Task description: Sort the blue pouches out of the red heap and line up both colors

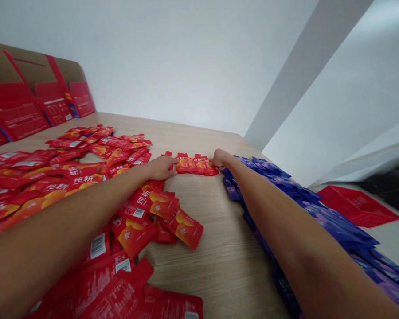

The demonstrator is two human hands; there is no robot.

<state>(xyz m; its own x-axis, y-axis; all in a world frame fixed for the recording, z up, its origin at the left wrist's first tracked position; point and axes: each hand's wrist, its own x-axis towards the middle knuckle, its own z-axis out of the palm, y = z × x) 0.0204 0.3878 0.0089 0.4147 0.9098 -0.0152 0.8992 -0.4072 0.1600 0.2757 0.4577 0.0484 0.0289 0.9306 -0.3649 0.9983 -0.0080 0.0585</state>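
Both my arms reach far across a wooden table [219, 248]. A short row of red and orange sachets [194, 165] lies between my hands at the far side. My left hand [161, 168] rests with fingers closed against the row's left end. At the row's right end my right hand [220, 158] pinches the last sachet. Many loose red sachets [86, 177] cover the table under and beside my left arm. A heap of blue and purple sachets [306, 199] lies under and beside my right arm.
Flattened red cartons [26, 106] lean against the white wall at the far left. A red plastic basket [355, 206] sits lower down past the table's right edge. Bare wood shows between the red and blue heaps.
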